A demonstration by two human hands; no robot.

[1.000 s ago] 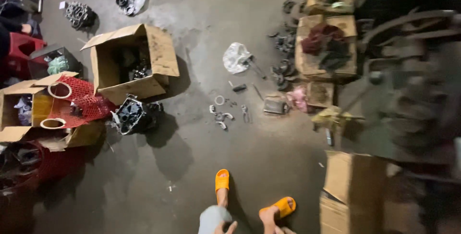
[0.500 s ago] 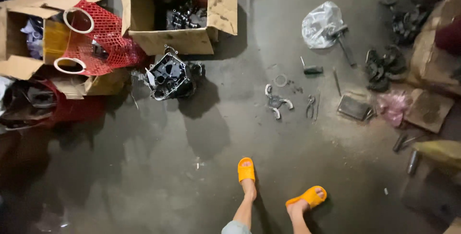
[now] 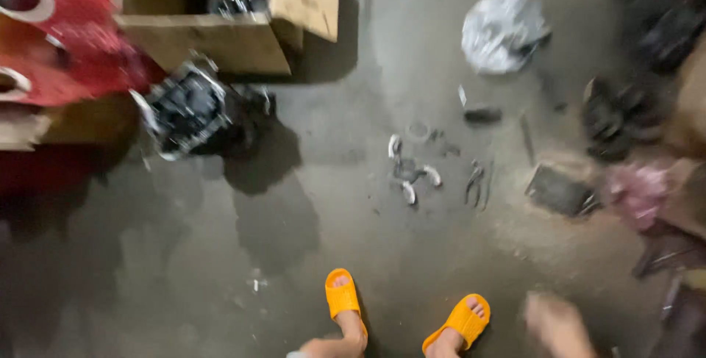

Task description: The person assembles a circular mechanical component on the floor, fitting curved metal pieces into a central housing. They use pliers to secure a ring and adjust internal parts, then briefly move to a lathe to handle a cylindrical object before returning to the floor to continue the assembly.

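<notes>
I look straight down at a grey concrete floor (image 3: 309, 255). My two feet are in orange slippers, the left one (image 3: 342, 298) and the right one (image 3: 460, 321), at the bottom edge. My right hand (image 3: 557, 323) shows as a blur at the bottom right, just right of the slippers, with nothing visibly in it. My left hand is out of view. Small curved metal pieces (image 3: 412, 174) and a pair of pliers (image 3: 474, 183) lie on the floor ahead of my feet.
An open cardboard box (image 3: 220, 42) with dark parts stands at the top left. In front of it lies a black metal engine part (image 3: 187, 108), with red mesh (image 3: 81, 42) beside it. A crumpled plastic bag (image 3: 504, 27), dark parts (image 3: 618, 115) and a pink cloth (image 3: 636, 192) lie at the right.
The view has moved closer to the floor and forward, so the box and parts look larger. A blurred hand has come into view at the bottom right.
</notes>
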